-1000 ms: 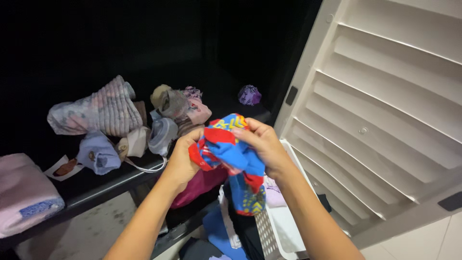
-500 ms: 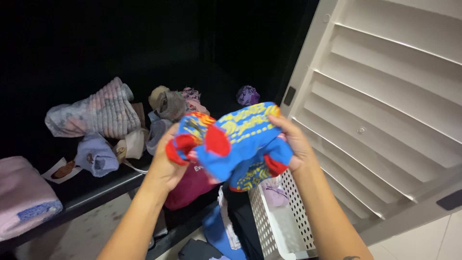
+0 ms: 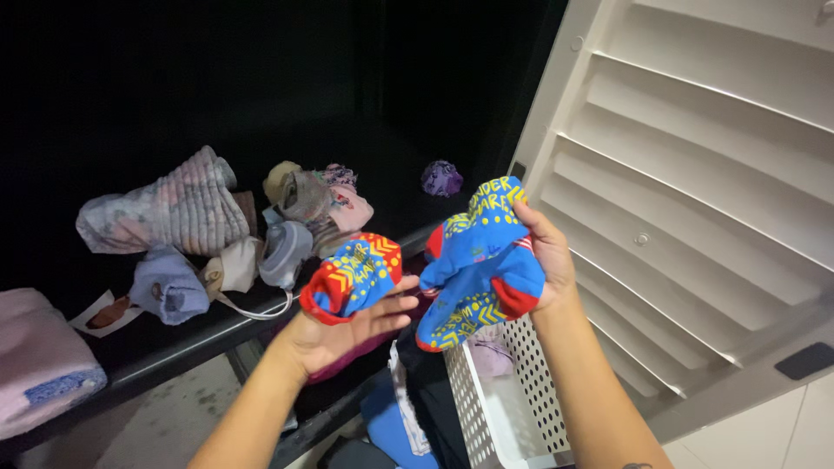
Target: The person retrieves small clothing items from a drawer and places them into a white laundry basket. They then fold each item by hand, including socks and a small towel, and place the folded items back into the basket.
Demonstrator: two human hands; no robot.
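Head view, largest to smallest.

Louvred cabinet door (image 3: 695, 174), cream, swung open at right; it bounds your right side, so there is little room past the rt forearm.

Dark shelf (image 3: 174, 347) running from the left edge to centre. Folded pink cloth (image 3: 39, 356) at its left end. Quilted pastel roll (image 3: 165, 213) near the shelf's middle, then a cluster of small balled items: lilac bundle (image 3: 167, 285), grey bundle (image 3: 285, 252), pink-beige bundles (image 3: 326, 200). Purple ball (image 3: 441, 178) sits alone toward the back right corner. Interior behind is black; depth can't be read.

White perforated laundry basket (image 3: 495, 408) below your hands, near the bottom edge, clothes draped over its left rim.

Change: half a sec ago both hands gripped one bunched blue-red mass. Now it's split into two socks, apart, w/ a gap between them. Judged: the pair has just been separated or unrolled.

Left sock (image 3: 352, 276): blue w/ red toe and yellow grip print, lying on your left hand (image 3: 347, 330), palm up, fingers spread flat, nothing pinched.

Right sock (image 3: 482, 260): same pattern, draped upright and folded over, pinched by your right hand (image 3: 543, 256), thumb and fingers closed on its right edge.

Open room: free air over the shelf's front edge, left of the left hand.
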